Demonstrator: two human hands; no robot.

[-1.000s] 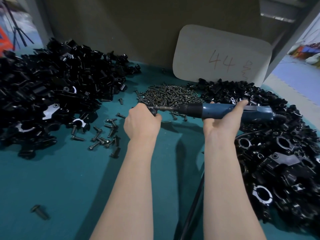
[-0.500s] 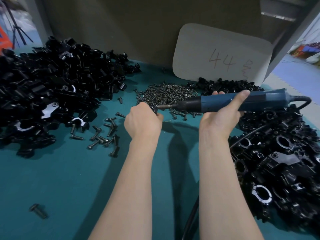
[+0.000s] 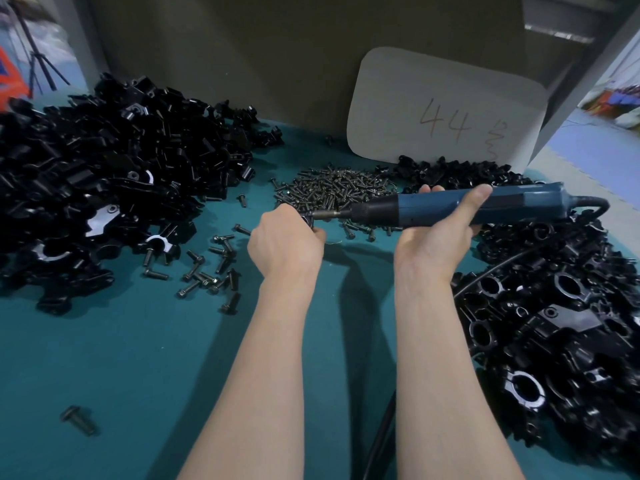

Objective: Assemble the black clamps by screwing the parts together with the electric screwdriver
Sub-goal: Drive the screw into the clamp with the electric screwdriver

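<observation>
My left hand (image 3: pixel 284 242) grips a small black clamp (image 3: pixel 307 220), mostly hidden inside the fist. My right hand (image 3: pixel 438 230) holds the blue electric screwdriver (image 3: pixel 450 206) lying almost level, thumb stretched along its body. The screwdriver's metal bit points left and meets the clamp at the left hand. A heap of dark screws (image 3: pixel 337 188) lies just behind the hands. Loose black clamp parts form a large pile (image 3: pixel 104 181) on the left. Another pile of black clamps (image 3: pixel 561 327) fills the right side.
Scattered screws (image 3: pixel 207 268) lie on the teal table (image 3: pixel 121 358) left of my left arm, and a single screw (image 3: pixel 78 419) sits near the front left. A grey card marked 44 (image 3: pixel 446 112) leans on the back wall. The screwdriver's black cable (image 3: pixel 381 434) runs down between my arms.
The screwdriver's rear end has risen above the right pile, and the tool now lies slightly higher. The left hand stays in place with the bit against the clamp.
</observation>
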